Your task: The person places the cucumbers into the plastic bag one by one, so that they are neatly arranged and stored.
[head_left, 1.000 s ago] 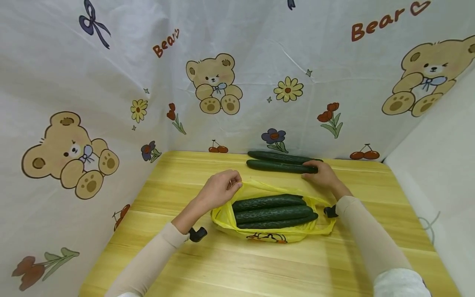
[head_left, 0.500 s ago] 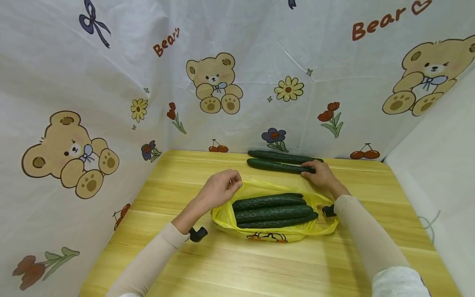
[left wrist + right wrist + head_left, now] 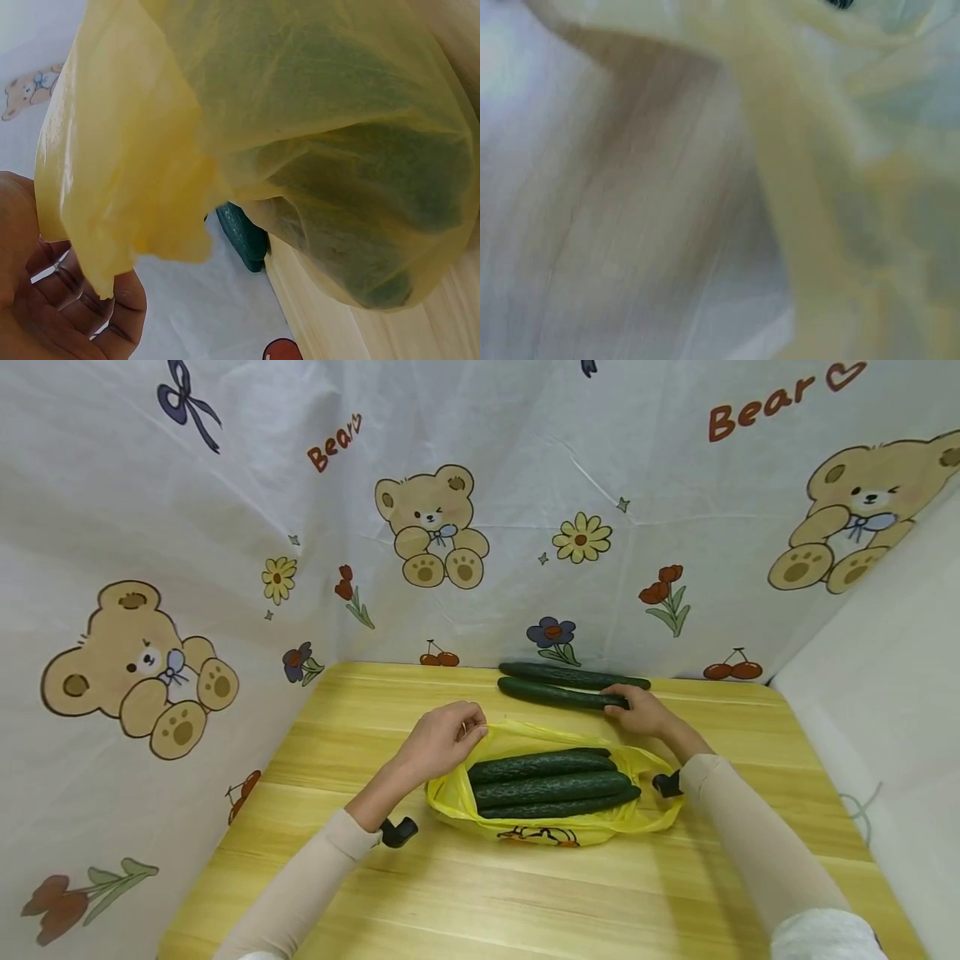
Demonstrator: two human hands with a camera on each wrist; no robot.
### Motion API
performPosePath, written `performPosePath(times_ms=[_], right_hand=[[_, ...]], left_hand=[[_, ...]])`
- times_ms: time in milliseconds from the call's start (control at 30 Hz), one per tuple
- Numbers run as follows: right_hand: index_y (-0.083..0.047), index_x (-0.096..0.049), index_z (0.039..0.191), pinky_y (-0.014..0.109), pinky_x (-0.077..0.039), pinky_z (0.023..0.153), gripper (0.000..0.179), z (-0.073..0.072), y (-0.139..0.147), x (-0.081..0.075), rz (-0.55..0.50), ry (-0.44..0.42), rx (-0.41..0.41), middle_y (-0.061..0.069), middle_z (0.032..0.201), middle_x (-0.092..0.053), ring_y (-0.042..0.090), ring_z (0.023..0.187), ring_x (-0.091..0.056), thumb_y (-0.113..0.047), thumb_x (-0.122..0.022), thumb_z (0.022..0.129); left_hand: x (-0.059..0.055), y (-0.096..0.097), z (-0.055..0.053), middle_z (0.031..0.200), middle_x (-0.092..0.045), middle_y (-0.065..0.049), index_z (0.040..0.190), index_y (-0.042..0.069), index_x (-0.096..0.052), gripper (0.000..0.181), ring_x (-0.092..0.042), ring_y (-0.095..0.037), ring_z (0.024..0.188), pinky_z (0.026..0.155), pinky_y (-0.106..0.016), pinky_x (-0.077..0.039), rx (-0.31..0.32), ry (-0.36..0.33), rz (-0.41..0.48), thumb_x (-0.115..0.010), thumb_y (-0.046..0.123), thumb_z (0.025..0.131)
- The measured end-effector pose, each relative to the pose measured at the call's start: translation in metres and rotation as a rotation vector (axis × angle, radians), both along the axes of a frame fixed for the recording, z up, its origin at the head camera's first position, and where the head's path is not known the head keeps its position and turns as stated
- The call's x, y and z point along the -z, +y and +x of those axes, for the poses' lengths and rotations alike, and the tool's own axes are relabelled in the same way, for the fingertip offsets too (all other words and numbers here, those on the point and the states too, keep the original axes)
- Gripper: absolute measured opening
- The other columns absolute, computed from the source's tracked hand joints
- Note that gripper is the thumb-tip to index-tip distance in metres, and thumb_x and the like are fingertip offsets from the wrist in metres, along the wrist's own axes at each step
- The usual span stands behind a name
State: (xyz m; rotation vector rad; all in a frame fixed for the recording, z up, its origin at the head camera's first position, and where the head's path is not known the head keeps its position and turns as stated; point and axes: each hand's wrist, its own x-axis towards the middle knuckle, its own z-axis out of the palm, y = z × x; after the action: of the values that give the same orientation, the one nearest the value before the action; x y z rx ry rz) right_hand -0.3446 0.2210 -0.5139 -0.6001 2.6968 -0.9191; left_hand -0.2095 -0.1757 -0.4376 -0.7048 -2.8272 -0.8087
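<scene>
My left hand [image 3: 438, 743] pinches the rim of a yellow plastic bag [image 3: 457, 797] at its upper left. Several dark green cucumbers [image 3: 551, 792] lie side by side in the bag, whose mouth gapes upward. In the left wrist view the fingers [image 3: 129, 307] hold the bag's hanging edge, and cucumbers show dimly through the plastic. Behind the bag, my right hand [image 3: 643, 714] grips the right end of a cucumber [image 3: 551, 695] on the table. Another cucumber [image 3: 573, 676] lies just beyond it. The right wrist view is blurred by the bag [image 3: 780, 150] and hides that hand.
A wood-grain table [image 3: 480, 902] carries everything. White cloth [image 3: 517, 468] printed with bears and flowers rises along its back and left edges. A plain white wall [image 3: 862, 718] stands at the right. Black wrist-camera mounts [image 3: 399, 833] hang under both wrists.
My right hand has shifted slightly left along with the cucumber it grips, which now lies at a slightly different slant. The left hand and the bag have barely moved.
</scene>
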Motion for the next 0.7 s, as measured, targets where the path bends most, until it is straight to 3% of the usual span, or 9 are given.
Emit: performPosePath(times_ms=[200, 233, 333, 433, 467, 700], right_hand=[[0.004, -0.049, 0.156, 0.073, -0.036, 0.120, 0.048, 0.010, -0.002, -0.010, -0.052, 0.009, -0.018, 0.035, 0.163, -0.043, 0.058, 0.150, -0.040, -0.022, -0.051, 0.115], [0.004, -0.049, 0.156, 0.072, -0.039, 0.118, 0.048, 0.011, -0.002, -0.011, -0.068, 0.008, -0.017, 0.035, 0.162, -0.045, 0.059, 0.141, -0.048, -0.022, -0.051, 0.116], [0.005, -0.050, 0.155, 0.071, -0.042, 0.115, 0.047, 0.015, -0.001, -0.015, -0.111, 0.017, -0.014, 0.036, 0.159, -0.047, 0.059, 0.137, -0.050, -0.022, -0.051, 0.116], [0.006, -0.048, 0.156, 0.072, -0.039, 0.117, 0.049, 0.019, 0.002, -0.019, -0.151, 0.004, 0.004, 0.036, 0.162, -0.044, 0.059, 0.141, -0.047, -0.023, -0.050, 0.116], [0.006, -0.047, 0.156, 0.074, -0.036, 0.119, 0.049, 0.020, 0.003, -0.020, -0.159, 0.002, 0.010, 0.036, 0.163, -0.041, 0.058, 0.150, -0.039, -0.023, -0.049, 0.116], [0.005, -0.043, 0.159, 0.075, -0.032, 0.120, 0.052, 0.029, 0.016, -0.032, -0.198, -0.019, 0.039, 0.036, 0.169, -0.032, 0.059, 0.155, -0.030, -0.026, -0.047, 0.117]], left_hand=[[-0.002, 0.002, 0.000, 0.089, -0.066, 0.010, 0.105, 0.023, -0.072, 0.010, -0.054, -0.007, 0.068, 0.064, -0.027, -0.048, 0.004, -0.007, 0.001, -0.066, 0.029, 0.109], [-0.002, 0.002, 0.000, 0.089, -0.066, 0.009, 0.105, 0.023, -0.072, 0.010, -0.055, -0.007, 0.069, 0.064, -0.027, -0.048, 0.003, -0.008, 0.001, -0.066, 0.029, 0.109], [-0.002, 0.001, 0.001, 0.090, -0.066, 0.009, 0.105, 0.022, -0.072, 0.011, -0.056, -0.007, 0.070, 0.064, -0.027, -0.048, 0.003, -0.011, 0.002, -0.066, 0.029, 0.110], [-0.001, 0.001, 0.001, 0.090, -0.066, 0.009, 0.105, 0.023, -0.072, 0.010, -0.056, -0.007, 0.071, 0.065, -0.027, -0.049, 0.000, -0.013, 0.000, -0.066, 0.029, 0.110], [-0.001, 0.001, 0.001, 0.091, -0.066, 0.009, 0.105, 0.023, -0.072, 0.010, -0.056, -0.007, 0.071, 0.065, -0.027, -0.049, 0.000, -0.013, 0.000, -0.066, 0.030, 0.110], [0.000, 0.000, 0.001, 0.091, -0.066, 0.009, 0.105, 0.023, -0.072, 0.009, -0.056, -0.007, 0.070, 0.064, -0.027, -0.048, -0.005, -0.011, 0.009, -0.066, 0.029, 0.109]])
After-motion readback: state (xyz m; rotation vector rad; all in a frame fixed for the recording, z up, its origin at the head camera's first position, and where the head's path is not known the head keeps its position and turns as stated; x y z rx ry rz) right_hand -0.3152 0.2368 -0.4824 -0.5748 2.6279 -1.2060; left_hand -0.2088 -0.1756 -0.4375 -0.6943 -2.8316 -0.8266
